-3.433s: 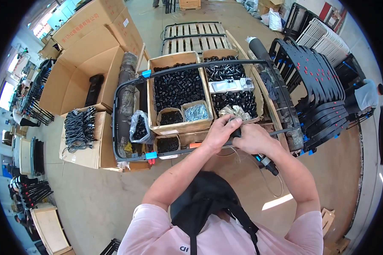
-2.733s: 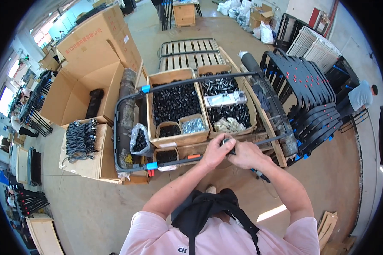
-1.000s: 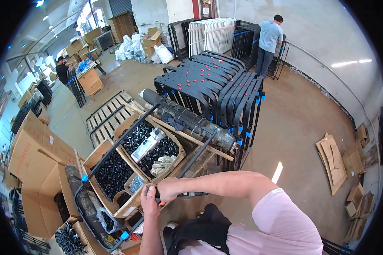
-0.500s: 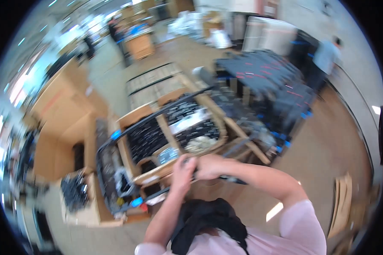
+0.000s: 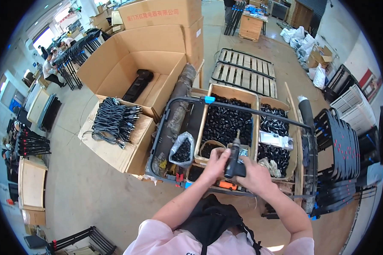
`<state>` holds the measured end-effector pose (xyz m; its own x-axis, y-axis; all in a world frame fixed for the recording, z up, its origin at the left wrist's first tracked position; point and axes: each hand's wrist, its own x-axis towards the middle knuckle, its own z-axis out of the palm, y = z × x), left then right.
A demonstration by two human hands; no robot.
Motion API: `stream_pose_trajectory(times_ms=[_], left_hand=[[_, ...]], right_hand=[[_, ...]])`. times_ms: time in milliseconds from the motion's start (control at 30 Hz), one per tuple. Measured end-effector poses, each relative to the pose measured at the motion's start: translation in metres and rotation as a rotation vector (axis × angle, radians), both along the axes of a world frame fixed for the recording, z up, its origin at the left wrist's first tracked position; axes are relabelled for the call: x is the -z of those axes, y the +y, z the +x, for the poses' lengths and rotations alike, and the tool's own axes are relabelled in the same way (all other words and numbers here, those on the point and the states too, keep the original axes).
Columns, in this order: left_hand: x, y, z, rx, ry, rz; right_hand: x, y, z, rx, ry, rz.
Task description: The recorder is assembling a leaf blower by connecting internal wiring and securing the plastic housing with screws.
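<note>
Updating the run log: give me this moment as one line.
left hand on power driver | right hand grips its handle | over box of black parts

The room was a workshop with a bare concrete floor (image 5: pixel 93 191). Large open cardboard boxes (image 5: pixel 132 63) stood at the far left, wooden pallets (image 5: pixel 247 74) lay farther off, and white sacks (image 5: pixel 304 40) were heaped at the far right. Daylight came through windows (image 5: pixel 42 38) at the left

Cable bundles (image 5: pixel 114 121) on carton (image 5: pixel 127 148), left of frame (image 5: pixel 242 111).
</note>
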<state>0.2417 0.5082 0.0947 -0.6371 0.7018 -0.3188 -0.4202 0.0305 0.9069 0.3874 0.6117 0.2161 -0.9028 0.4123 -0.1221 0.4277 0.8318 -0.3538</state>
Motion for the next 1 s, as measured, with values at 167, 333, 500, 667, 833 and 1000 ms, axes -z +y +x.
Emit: stream_pose_trajectory(times_ms=[167,333,500,667,833,1000], left_hand=[[0.062,0.005,-0.113,0.069,-0.014,-0.357],[0.080,0.030,-0.185,-0.013,0.378,-0.598],[0.100,0.038,-0.210,-0.018,0.422,-0.634],[0.114,0.047,-0.216,-0.069,0.564,-0.565],[0.119,0.047,-0.217,-0.065,0.536,-0.537],[0.108,0.051,-0.221,0.011,0.499,-0.581]], right_hand=[[0.106,0.002,-0.122,-0.156,0.062,0.084],[0.149,0.026,-0.203,-0.117,0.083,0.057],[0.171,0.035,-0.235,-0.123,-0.010,0.056],[0.168,0.041,-0.241,-0.087,-0.007,0.034],[0.168,0.043,-0.244,-0.076,-0.001,0.023],[0.175,0.046,-0.240,-0.075,0.050,0.027]])
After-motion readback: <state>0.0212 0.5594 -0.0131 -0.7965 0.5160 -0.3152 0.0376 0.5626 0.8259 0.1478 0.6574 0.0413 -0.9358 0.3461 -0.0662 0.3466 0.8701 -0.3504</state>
